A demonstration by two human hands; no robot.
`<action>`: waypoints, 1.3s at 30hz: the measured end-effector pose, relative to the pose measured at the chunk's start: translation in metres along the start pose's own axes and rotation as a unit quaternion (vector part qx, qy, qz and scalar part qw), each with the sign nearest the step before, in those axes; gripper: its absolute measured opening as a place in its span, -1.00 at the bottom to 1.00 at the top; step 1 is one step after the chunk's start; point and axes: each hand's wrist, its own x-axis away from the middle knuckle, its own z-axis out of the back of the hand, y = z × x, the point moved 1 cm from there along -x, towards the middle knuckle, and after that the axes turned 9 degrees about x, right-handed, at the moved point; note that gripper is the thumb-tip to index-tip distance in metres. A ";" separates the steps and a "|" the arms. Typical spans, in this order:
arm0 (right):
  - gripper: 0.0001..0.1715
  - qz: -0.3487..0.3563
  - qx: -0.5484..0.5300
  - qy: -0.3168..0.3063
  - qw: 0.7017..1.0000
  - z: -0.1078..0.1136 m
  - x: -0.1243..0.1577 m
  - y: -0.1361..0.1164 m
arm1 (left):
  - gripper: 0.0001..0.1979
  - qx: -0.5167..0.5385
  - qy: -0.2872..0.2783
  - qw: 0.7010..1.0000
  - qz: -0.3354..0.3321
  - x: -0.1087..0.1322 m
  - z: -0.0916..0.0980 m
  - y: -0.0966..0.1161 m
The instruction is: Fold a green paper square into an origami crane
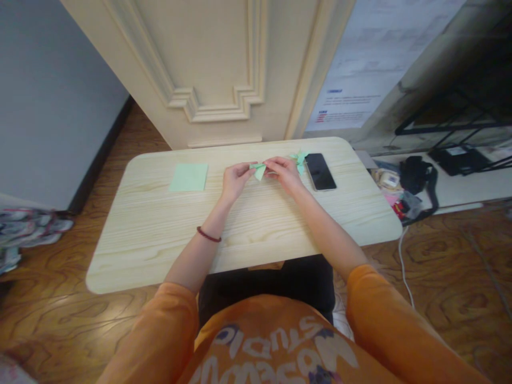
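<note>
Both my hands meet over the far middle of a light wooden table (160, 234). My left hand (235, 178) and my right hand (285, 172) pinch a small folded piece of pale green paper (259, 170) between their fingertips, one hand on each side of it. A flat square sheet of the same green paper (189, 177) lies to the left of my hands. A finished green folded paper figure (299, 159) rests just beyond my right hand, beside a black phone (320, 171) lying face up.
A cream panelled door (208, 69) stands right behind the table. On the right, a low white shelf (472, 186) carries a black strap, cables and small packets. Shoes (28, 229) lie on the wooden floor at the left.
</note>
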 end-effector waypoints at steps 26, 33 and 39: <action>-0.86 -0.007 0.122 0.077 0.989 -0.009 0.006 0.004 | -0.80 -0.198 0.025 0.975 -0.094 0.020 -0.014 0.013; -0.84 -0.075 0.034 0.069 0.994 -0.012 0.007 0.002 | -0.84 -0.204 0.028 0.971 -0.122 0.022 -0.017 0.014; -0.93 -0.103 0.027 0.075 0.991 -0.011 0.006 0.004 | -0.84 -0.259 0.009 0.956 -0.140 0.026 -0.019 0.016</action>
